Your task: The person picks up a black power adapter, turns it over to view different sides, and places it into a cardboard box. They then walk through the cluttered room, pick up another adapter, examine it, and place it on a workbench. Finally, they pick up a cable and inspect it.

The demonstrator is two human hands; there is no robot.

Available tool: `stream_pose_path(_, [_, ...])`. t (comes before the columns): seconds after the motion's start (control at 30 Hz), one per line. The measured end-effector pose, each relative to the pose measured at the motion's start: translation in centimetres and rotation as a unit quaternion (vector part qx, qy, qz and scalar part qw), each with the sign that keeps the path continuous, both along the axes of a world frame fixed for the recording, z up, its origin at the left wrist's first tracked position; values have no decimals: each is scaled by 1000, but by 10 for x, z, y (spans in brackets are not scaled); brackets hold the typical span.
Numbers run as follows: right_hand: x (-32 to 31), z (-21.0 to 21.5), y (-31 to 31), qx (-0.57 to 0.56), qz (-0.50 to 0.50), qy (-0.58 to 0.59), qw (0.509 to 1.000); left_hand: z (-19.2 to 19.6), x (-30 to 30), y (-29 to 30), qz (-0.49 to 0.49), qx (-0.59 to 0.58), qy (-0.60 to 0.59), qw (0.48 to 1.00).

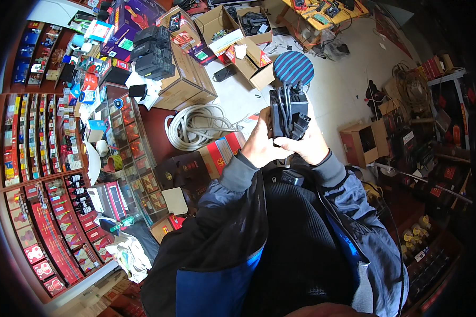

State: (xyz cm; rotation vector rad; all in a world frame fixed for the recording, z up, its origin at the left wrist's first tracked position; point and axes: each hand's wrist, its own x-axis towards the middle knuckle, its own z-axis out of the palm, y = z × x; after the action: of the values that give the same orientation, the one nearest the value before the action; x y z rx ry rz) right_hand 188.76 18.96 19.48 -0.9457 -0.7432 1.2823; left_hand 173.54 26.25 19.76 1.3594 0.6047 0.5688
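Observation:
Between my two hands sits a black power adapter (pixel 297 99) with its black cord folded along it. The dark plug (pixel 301 122) of the cord points toward me. My left hand (pixel 260 141) grips the left side, its thumb reaching across below the cord. My right hand (pixel 315 141) is wrapped round the right side, partly hidden by the adapter. Just beyond the adapter stands a round stool (pixel 293 67) with a blue striped top.
A coil of whitish cable (pixel 188 129) lies to my left, near a large cardboard box (pixel 188 79) with black adapters (pixel 152 53) stacked on it. Open boxes (pixel 251 62) stand on the floor ahead. A glass display case (pixel 134 142) runs along the left; an open carton (pixel 367 142) is at right.

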Motion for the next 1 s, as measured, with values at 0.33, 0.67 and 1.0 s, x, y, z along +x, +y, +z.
stream_pose_path(0.33, [2, 17, -10, 22, -1, -148, 989, 7, -3, -7, 32, 187, 52, 980])
stream_pose_path(0.67, [18, 16, -6, 10, 30, -206, 978, -3, 7, -14, 66, 13, -18, 998])
stream_pose_path(1.0, [56, -1, 38, 0, 130, -58, 990, -40, 41, 3, 133, -162, -38, 977])
